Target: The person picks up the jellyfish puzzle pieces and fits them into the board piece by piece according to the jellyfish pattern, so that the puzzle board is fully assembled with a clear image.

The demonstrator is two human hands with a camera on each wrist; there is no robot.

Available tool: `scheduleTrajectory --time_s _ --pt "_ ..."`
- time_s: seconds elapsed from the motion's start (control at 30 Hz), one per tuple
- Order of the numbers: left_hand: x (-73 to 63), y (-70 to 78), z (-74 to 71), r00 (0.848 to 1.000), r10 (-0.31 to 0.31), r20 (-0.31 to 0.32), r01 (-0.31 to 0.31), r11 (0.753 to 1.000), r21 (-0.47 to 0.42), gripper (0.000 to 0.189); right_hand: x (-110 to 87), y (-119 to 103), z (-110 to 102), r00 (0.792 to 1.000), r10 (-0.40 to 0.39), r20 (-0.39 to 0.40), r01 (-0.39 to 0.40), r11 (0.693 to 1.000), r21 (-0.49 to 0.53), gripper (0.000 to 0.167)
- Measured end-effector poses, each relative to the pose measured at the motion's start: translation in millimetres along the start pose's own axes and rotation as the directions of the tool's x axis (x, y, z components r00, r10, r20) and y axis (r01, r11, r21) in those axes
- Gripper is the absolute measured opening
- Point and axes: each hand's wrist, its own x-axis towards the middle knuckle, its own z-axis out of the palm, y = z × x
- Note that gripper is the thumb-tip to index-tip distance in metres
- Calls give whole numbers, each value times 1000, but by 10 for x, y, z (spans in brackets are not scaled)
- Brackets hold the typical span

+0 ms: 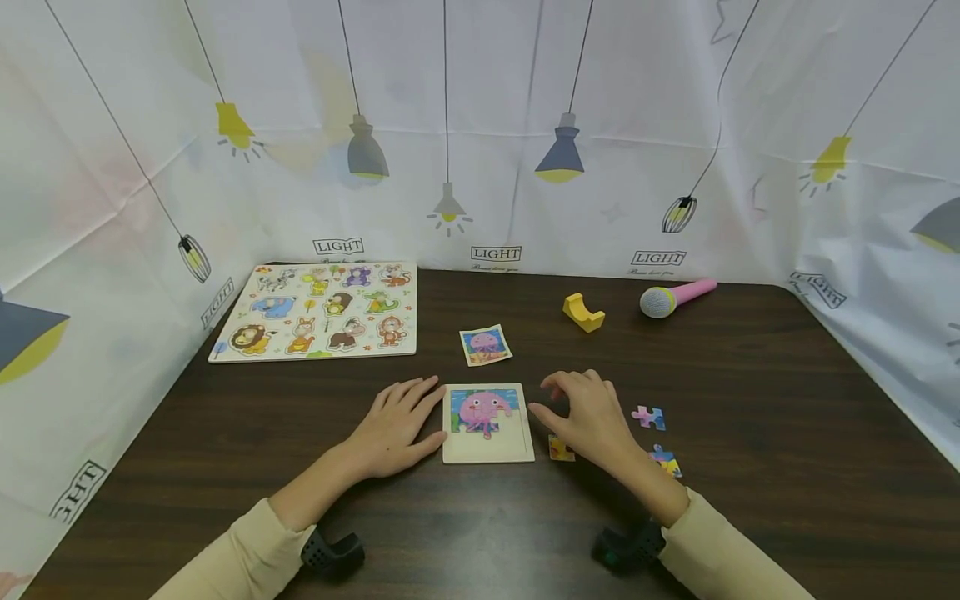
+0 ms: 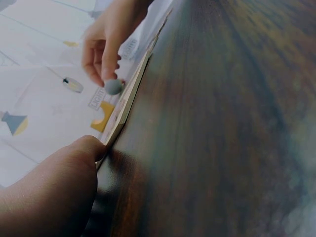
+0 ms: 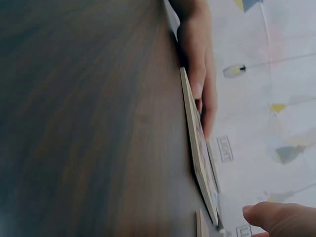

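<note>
A small square wooden puzzle board [image 1: 480, 452] lies on the table, its upper part filled with a pink octopus picture and its lower part bare wood. My left hand [image 1: 401, 425] rests with spread fingers along its left side, thumb and index finger touching the edge. Just right of the board hovers my right hand [image 1: 592, 421], fingers bent loosely and thumb apart, with nothing seen between them. Beneath it lies a yellow-orange puzzle piece [image 1: 561, 448]. A pink-and-blue piece [image 1: 648, 417] and a blue-and-yellow piece [image 1: 667, 461], partly covered by the right wrist, lie further right.
Behind the board is a small octopus picture card [image 1: 486, 345]. A large animal puzzle board [image 1: 337, 350] lies at the back left. Toward the back right are a yellow arch block [image 1: 582, 312] and a pink toy microphone [image 1: 678, 297]. A printed cloth encloses the table.
</note>
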Motion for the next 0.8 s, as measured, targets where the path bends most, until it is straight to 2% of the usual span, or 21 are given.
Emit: scheduleTrajectory --time_s 0.17,0.47,0.67,0.8 --pt "3 -8 7 1000 1 -1 -1 1000 3 66 -93 203 -99 999 38 -20 -39 999 -37 35" --pt "3 -16 26 1000 5 -8 -5 1000 6 66 -280 593 -292 993 41 -110 -53 993 -108 36" --pt "4 -23 31 1000 3 -7 -3 1000 14 66 -399 801 -391 989 101 -112 -118 980 -159 41" --pt "5 -27 32 1000 5 -9 -5 1000 10 67 -467 901 -441 985 146 -97 -160 974 -159 46"
